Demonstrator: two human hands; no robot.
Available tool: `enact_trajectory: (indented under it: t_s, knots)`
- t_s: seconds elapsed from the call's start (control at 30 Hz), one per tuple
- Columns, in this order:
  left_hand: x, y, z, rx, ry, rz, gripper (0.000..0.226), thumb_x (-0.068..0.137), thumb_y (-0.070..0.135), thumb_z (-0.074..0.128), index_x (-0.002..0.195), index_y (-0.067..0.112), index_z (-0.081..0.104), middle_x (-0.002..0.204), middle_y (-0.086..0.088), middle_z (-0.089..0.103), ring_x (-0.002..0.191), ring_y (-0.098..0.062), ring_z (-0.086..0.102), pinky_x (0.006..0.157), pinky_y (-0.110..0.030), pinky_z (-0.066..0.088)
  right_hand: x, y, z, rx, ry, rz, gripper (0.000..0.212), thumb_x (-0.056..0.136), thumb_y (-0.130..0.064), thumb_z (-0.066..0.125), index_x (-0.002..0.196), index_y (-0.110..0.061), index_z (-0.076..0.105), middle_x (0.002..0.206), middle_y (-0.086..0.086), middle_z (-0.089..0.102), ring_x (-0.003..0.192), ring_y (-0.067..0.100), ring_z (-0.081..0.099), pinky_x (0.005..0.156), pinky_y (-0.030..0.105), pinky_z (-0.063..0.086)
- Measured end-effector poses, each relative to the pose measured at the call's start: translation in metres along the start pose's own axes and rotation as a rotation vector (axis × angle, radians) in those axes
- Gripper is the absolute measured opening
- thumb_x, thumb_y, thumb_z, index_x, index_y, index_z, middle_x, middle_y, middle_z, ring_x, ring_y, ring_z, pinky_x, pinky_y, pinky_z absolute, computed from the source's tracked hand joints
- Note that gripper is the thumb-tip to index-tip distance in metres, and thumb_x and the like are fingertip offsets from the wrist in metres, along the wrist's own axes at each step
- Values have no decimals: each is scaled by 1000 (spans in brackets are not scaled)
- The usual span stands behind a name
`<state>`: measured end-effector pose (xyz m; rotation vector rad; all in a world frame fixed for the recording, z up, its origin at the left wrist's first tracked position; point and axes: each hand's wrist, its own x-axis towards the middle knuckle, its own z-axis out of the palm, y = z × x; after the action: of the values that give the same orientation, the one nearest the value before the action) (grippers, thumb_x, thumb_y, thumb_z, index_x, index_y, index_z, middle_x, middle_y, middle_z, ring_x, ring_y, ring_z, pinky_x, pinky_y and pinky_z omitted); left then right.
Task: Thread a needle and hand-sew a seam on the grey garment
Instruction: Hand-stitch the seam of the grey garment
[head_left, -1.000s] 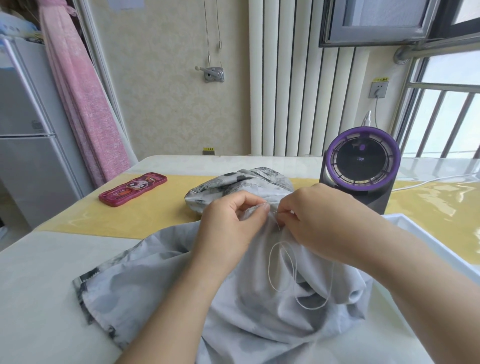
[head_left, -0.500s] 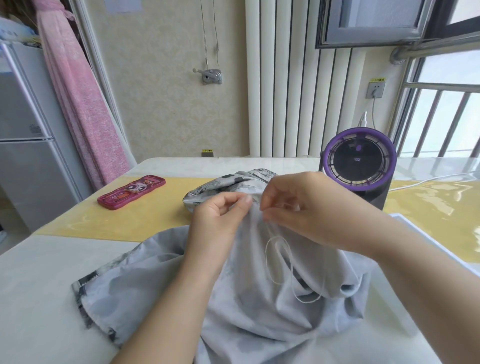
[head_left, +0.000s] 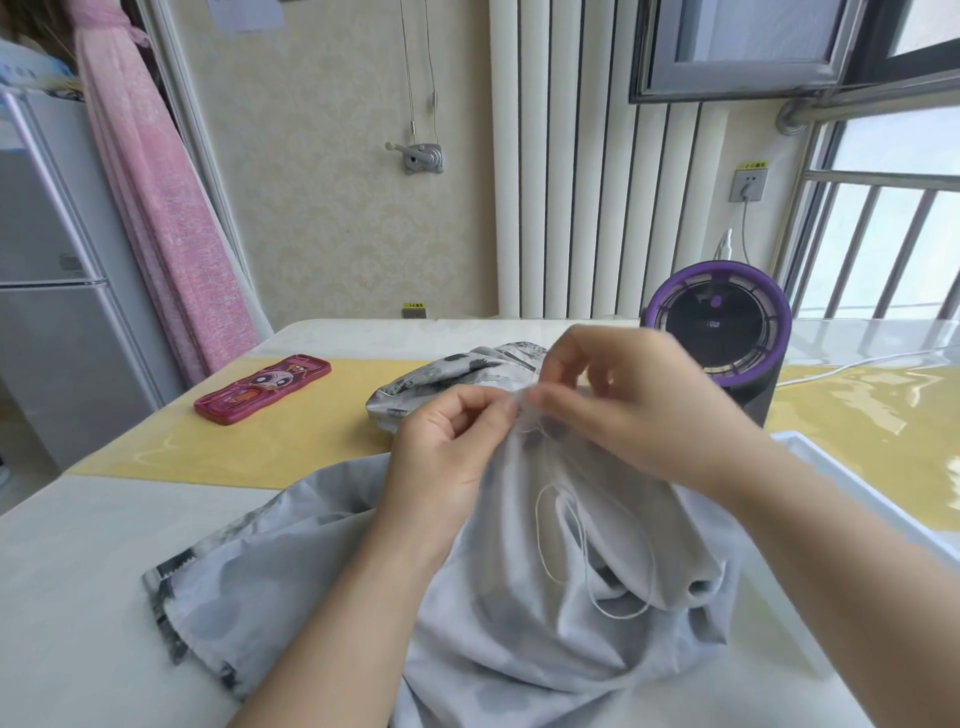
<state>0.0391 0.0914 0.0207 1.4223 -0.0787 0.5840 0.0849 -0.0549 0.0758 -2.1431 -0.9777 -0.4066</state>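
L hand (head_left: 447, 447) fingers pinching grey garment (head_left: 493, 649) fold, R hand (head_left: 639, 410) fingers blurred, pinching white thread (head_left: 538, 525), loop hanging

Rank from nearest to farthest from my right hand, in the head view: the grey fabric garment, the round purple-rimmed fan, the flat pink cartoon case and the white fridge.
1. Grey fabric garment, touching the right hand.
2. Round purple-rimmed fan, just behind, right.
3. Flat pink cartoon case, across the table, left.
4. White fridge, far left, off the table.
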Motion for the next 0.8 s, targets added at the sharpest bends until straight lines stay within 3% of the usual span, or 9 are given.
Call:
enact_trajectory:
  t_s: [0.17,0.3,0.37,0.47,0.53,0.57,0.63,0.73,0.8]
  knots:
    - [0,0,0,-1,-46,22,10,86,5,60,81,12,63,67,13,66,68,3,58,70,-10,46,3,7,-6,-5,-94,234,33,88,-49,53,66,-26,64,81,-5,62,71,12,54,68,27,42]
    - [-2,-1,-1,-8,-127,27,10,78,20,62,83,12,65,73,10,68,74,0,60,74,-12,47,1,1,2,256,-170,268,20,81,-47,65,79,-30,74,87,23,67,66,17,49,65,30,40]
    - [-2,-1,-2,-13,-138,23,14,74,24,62,82,14,66,74,10,68,75,0,60,75,-12,47,1,-2,2,375,-112,295,17,84,-37,66,79,-23,74,78,17,70,65,15,50,63,27,39]
    - [-2,0,-3,-17,-125,23,12,73,25,62,80,16,66,72,12,67,73,1,59,74,-11,46,7,2,-2,774,109,456,19,94,-19,54,79,-11,63,67,-5,67,48,8,50,42,13,36]
    - [-1,0,-3,-20,-115,30,12,73,24,62,80,16,65,71,12,67,73,2,59,74,-11,46,9,1,-9,1186,156,541,23,100,-15,42,81,-10,53,76,5,69,55,17,63,47,19,48]
    - [-1,0,-3,-28,-111,29,10,74,23,61,80,15,65,71,12,67,73,2,59,74,-10,46,11,1,-11,1270,144,524,25,101,-15,38,80,-11,51,81,8,71,68,22,69,58,26,55]
    - [0,0,-3,-47,-100,15,4,80,15,61,80,15,65,70,12,67,72,2,59,73,-10,46,8,3,-13,938,60,365,27,102,-19,38,78,-14,49,90,2,73,93,13,68,83,31,51]
    - [0,-1,-5,-49,-83,4,11,85,7,59,80,14,65,70,12,67,72,2,60,72,-10,46,4,14,-10,-71,3,84,22,100,-21,37,82,-17,48,83,-13,69,92,-3,51,107,29,21]
    - [1,-1,-7,-47,-81,-3,6,82,11,61,81,14,65,71,12,67,72,2,60,73,-10,46,5,19,-9,-215,12,55,20,99,-22,38,81,-20,46,66,-12,59,79,4,47,105,36,23]
